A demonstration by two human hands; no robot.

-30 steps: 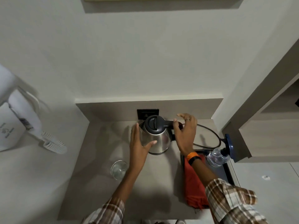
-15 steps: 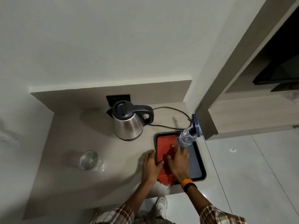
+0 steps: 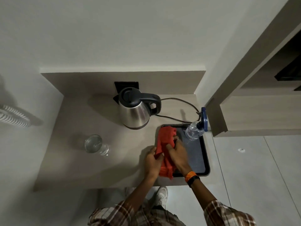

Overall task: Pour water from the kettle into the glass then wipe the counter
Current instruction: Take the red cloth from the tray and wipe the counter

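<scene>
A steel kettle (image 3: 135,111) with a black lid and handle stands at the back of the beige counter (image 3: 91,170). A clear glass (image 3: 94,144) with water in it sits to the left, apart from both hands. My left hand (image 3: 152,162) and my right hand (image 3: 177,156) both grip a red cloth (image 3: 165,137), bunched and lifted over the left edge of a black tray (image 3: 206,160).
A clear spray bottle (image 3: 194,132) with a blue head stands in the tray's far right corner. The kettle's black cord (image 3: 179,103) loops behind the tray. A black wall socket (image 3: 126,84) sits behind the kettle. A wooden cabinet (image 3: 244,111) borders the counter on the right.
Both hands left the kettle and came down to the red cloth on the tray. They now hold it bunched up and raised off the tray. The camera view shifted right.
</scene>
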